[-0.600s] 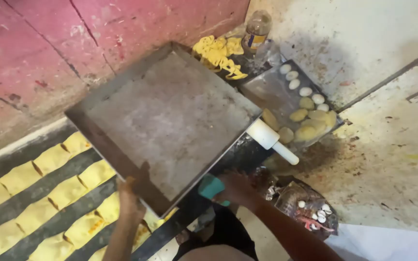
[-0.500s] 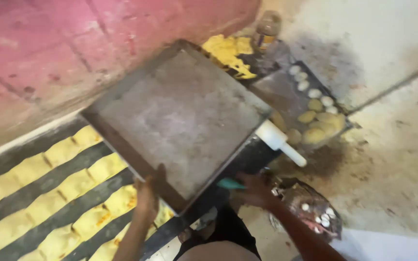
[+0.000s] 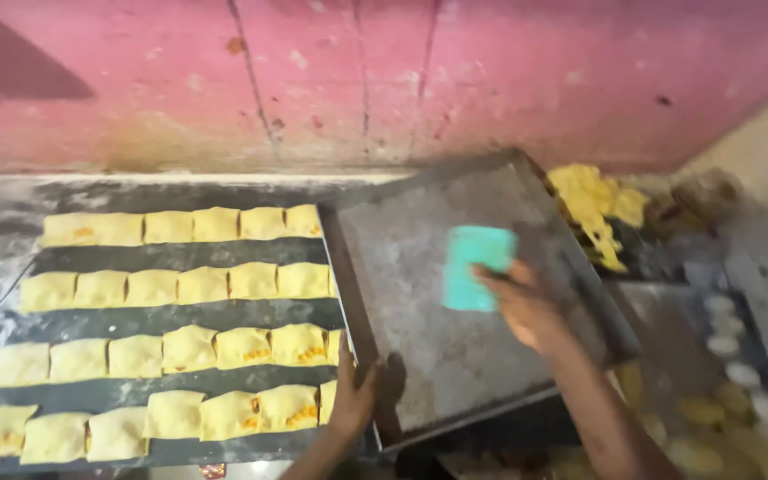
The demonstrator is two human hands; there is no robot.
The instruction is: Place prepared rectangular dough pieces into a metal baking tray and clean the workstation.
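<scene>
Left hand (image 3: 355, 396) clamped on the near-left edge of a square, floured metal tray (image 3: 420, 356), thumb lying on top. Right hand (image 3: 519, 302) above the tray's middle, fingers curled round a flat teal plastic scraper (image 3: 477, 267) held upright. Left of the tray, four rows of yellow, pillow-shaped dough squares (image 3: 180, 342) on a dark, dusty board (image 3: 11, 240). Past the tray's far-right corner, ragged yellow dough scraps (image 3: 590, 206). Behind, a rough pink wall (image 3: 357, 80).
</scene>
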